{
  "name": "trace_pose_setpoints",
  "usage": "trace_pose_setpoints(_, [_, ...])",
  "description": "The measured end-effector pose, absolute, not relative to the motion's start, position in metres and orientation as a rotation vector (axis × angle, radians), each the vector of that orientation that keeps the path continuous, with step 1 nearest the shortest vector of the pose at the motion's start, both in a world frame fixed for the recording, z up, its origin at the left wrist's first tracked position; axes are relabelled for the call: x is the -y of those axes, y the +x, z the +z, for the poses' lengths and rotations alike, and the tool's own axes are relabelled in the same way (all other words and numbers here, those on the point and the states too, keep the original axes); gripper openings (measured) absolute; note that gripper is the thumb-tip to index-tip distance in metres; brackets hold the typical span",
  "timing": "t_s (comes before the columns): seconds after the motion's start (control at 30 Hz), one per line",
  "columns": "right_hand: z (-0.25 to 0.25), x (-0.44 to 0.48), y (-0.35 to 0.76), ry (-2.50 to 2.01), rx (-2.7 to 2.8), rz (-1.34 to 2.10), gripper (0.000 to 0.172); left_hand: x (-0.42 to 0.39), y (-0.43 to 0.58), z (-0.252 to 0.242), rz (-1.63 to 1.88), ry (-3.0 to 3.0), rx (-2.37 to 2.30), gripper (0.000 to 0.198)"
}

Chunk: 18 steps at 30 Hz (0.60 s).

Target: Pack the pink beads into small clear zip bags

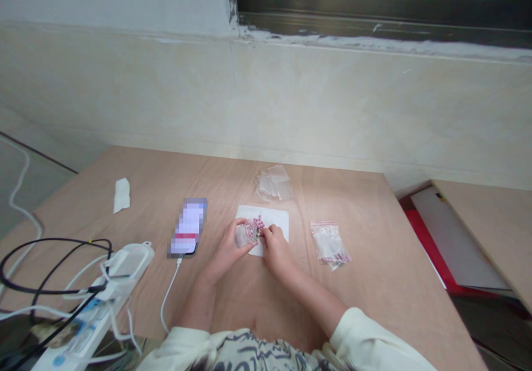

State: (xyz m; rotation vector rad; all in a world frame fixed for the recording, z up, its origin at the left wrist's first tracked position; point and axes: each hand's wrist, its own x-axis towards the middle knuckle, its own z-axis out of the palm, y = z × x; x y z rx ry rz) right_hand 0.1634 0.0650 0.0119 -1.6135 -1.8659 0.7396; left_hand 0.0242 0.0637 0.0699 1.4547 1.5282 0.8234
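The left hand (228, 250) curls around a small clear packet (244, 235), while the right hand (276, 250) pinches closely at its edge, above pink beads (258, 224) on white paper (277, 219). A slip could scatter beads across the worktop (353, 282).

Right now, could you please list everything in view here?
Plywood table: one, light brown, centre
Wall: one, cream, behind table
Folded tissue: one, white, far left
Smartphone: one, screen blurred, left of hands
Charging cable: one, white, from phone
Power strip: one, white, near left
Coiled cable: one, black, near left
Plastic bags: several, clear, stacked beyond hands
Filled zip bag: one, clear, right of hands
Paper sheet: one, white, under hands
Small pieces: many, pink, on sheet
Clear round piece: one, clear, in left hand
Left hand: one, holding clear piece
Right hand: one, fingertips at pieces
Sleeves: two, cream, on forearms
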Motion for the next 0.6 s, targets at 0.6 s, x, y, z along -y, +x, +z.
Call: trace_pose_setpoints(0.6, [0.066,-0.065,0.156,-1.421,1.746,0.832,0.015,-0.065,0.039,0.051,0.972,1.459,-1.543,0.046])
